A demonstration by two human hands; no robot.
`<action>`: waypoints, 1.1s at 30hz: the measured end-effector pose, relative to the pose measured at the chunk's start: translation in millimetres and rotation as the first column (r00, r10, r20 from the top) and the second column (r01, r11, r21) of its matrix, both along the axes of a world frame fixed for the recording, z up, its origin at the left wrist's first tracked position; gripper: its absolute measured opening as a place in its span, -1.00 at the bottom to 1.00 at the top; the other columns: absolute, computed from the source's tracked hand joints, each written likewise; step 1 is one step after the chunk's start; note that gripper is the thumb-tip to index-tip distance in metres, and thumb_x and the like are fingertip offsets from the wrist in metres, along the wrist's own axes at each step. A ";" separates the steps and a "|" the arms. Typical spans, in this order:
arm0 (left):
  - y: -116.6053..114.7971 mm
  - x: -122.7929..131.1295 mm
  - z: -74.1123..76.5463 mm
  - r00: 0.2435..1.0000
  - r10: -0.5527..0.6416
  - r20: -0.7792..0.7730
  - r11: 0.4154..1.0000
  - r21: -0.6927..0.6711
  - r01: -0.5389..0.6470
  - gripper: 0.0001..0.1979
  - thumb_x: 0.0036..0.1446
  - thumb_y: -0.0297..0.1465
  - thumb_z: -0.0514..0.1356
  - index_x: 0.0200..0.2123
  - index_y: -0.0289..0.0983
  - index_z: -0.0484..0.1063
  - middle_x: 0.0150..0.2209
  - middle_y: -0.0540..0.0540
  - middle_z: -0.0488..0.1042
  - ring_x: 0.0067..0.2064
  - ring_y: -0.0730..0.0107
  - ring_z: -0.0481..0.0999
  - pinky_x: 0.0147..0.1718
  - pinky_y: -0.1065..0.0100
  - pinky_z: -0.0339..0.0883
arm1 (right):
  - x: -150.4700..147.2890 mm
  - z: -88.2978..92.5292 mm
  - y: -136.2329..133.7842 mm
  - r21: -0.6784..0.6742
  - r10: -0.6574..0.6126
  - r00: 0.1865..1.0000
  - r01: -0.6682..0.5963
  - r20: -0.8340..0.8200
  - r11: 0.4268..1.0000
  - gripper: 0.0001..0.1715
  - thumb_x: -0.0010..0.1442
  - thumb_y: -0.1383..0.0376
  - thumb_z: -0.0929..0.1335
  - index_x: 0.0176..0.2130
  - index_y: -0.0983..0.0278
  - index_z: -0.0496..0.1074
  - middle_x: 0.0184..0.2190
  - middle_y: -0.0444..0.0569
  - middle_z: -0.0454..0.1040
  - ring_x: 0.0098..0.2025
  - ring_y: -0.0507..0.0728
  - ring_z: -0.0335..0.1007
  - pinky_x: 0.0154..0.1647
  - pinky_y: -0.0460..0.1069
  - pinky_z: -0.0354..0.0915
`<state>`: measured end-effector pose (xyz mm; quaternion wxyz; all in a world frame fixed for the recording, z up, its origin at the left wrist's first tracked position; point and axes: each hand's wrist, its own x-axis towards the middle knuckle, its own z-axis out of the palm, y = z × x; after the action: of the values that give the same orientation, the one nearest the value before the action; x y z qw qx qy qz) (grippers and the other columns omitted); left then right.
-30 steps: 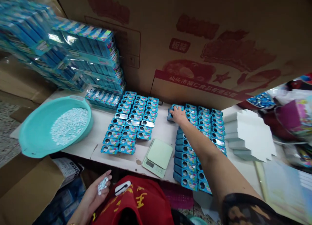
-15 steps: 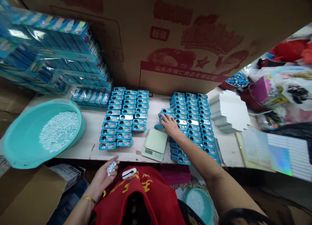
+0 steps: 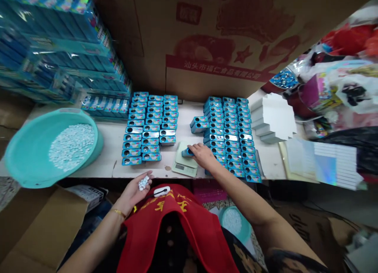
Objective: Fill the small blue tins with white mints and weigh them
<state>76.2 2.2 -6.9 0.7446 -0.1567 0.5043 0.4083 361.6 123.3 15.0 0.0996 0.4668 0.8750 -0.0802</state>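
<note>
My left hand [image 3: 132, 194] is cupped palm up below the table's front edge, with a handful of small pale-blue candies [image 3: 143, 182] resting in it. Over the kitchen scale [image 3: 180, 168] my right hand [image 3: 204, 156] grips a small blue candy box [image 3: 187, 152] by its right end. I cannot tell whether that box touches the scale's plate. Two more blue boxes [image 3: 200, 125] stand behind the scale. Rows of similar boxes with dark round openings fill a left block [image 3: 152, 128] and a right block [image 3: 231, 131].
A turquoise basin [image 3: 23, 147] with many pale candies sits at the left. Behind it rise wrapped box stacks [image 3: 73, 48]. A large carton [image 3: 159, 48] walls off the back. White card blanks [image 3: 277, 117] and sheets [image 3: 319, 162] lie right. Another small basin [image 3: 247, 229] is below.
My right hand has brought one blue box from beside the standing boxes toward me, over the scale. My left hand still cups the candies. The whole view has shifted.
</note>
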 end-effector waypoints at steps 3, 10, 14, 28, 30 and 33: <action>3.2 7.6 8.7 1.000 0.021 0.017 1.000 -0.019 -0.020 -0.83 0.11 -0.58 0.04 -0.24 -0.42 0.39 -0.38 -0.23 0.49 -0.38 0.36 0.52 -0.46 0.42 0.44 | -13.2 -1.2 -16.3 0.023 -0.036 0.998 0.037 -0.060 0.999 -0.46 0.14 0.24 0.30 0.10 0.28 0.19 -0.07 0.10 0.36 -0.07 0.22 0.19 -0.11 0.08 0.14; 1.9 29.4 13.3 0.991 -0.027 0.132 0.999 0.050 0.020 -0.82 0.17 -0.48 0.00 -0.33 -0.42 0.38 -0.40 -0.20 0.50 -0.36 0.30 0.52 -0.33 0.25 0.44 | -92.9 20.0 -81.8 -0.076 0.201 0.890 -0.252 -0.410 0.965 -0.69 0.24 0.23 0.19 -0.07 0.30 0.31 -0.18 0.05 0.36 -0.16 0.13 0.22 -0.13 0.03 0.19; -3.2 37.4 12.4 0.990 -0.039 0.135 0.999 0.009 0.038 -0.79 0.19 -0.44 -0.03 -0.34 -0.39 0.36 -0.45 -0.15 0.48 -0.42 0.33 0.51 -0.38 0.27 0.43 | -109.1 15.3 -94.3 -0.117 0.246 0.882 -0.316 -0.402 0.941 -0.82 0.22 0.35 0.20 -0.20 0.33 0.33 -0.26 0.00 0.35 -0.21 0.12 0.23 -0.26 -0.02 0.23; -2.9 44.8 14.3 0.989 -0.095 0.109 0.995 -0.011 0.097 -0.79 0.17 -0.52 -0.05 -0.40 -0.37 0.35 -0.51 -0.12 0.47 -0.48 0.38 0.50 -0.44 0.34 0.42 | -102.0 7.2 -100.2 -0.153 0.185 0.919 -0.250 -0.348 0.956 -0.83 0.21 0.40 0.19 -0.17 0.31 0.27 -0.25 0.00 0.30 -0.23 0.11 0.26 -0.37 -0.04 0.30; -3.7 45.0 13.3 0.986 -0.107 0.128 0.994 0.002 0.107 -0.80 0.16 -0.52 -0.04 -0.38 -0.37 0.36 -0.49 -0.12 0.48 -0.45 0.38 0.51 -0.41 0.35 0.42 | -100.3 8.2 -100.8 -0.154 0.193 0.915 -0.261 -0.354 0.953 -0.83 0.21 0.39 0.19 -0.18 0.31 0.28 -0.25 0.01 0.30 -0.23 0.11 0.27 -0.36 -0.03 0.30; -5.1 44.6 11.6 0.981 -0.122 0.152 0.992 0.032 0.119 -0.81 0.16 -0.52 -0.04 -0.36 -0.38 0.36 -0.47 -0.12 0.50 -0.44 0.38 0.51 -0.39 0.33 0.42 | -97.9 8.9 -102.4 -0.158 0.202 0.905 -0.277 -0.374 0.948 -0.84 0.21 0.38 0.19 -0.20 0.29 0.30 -0.25 0.00 0.31 -0.22 0.12 0.26 -0.37 -0.03 0.30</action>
<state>120.7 -2.8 4.7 0.8063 -0.1484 0.4492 0.3550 263.7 20.9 23.9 -0.0019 0.3204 0.9163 -0.2404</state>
